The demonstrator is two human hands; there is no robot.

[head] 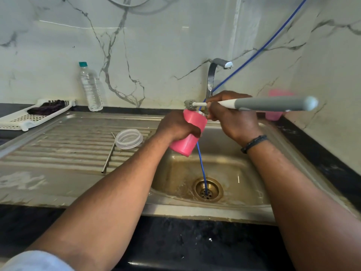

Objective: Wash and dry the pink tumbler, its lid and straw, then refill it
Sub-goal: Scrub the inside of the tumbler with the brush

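Note:
My left hand (175, 125) grips the pink tumbler (187, 136), tilted above the steel sink basin (230, 169). My right hand (232, 118) holds a long grey-and-white bottle brush (273, 103) by its shaft. Its small grey head (189, 104) sits just above the tumbler's rim. The clear lid (129, 138) lies on the ribbed drainboard (58, 151). Beside the lid lies the metal straw (109, 153).
A steel tap (213, 75) stands behind the basin. A blue tube (201, 163) runs from the upper right down into the drain (207, 189). A clear water bottle (90, 88) and a white rack (29, 118) with a dark cloth are at the back left. Another pink object (275, 114) sits behind the brush handle.

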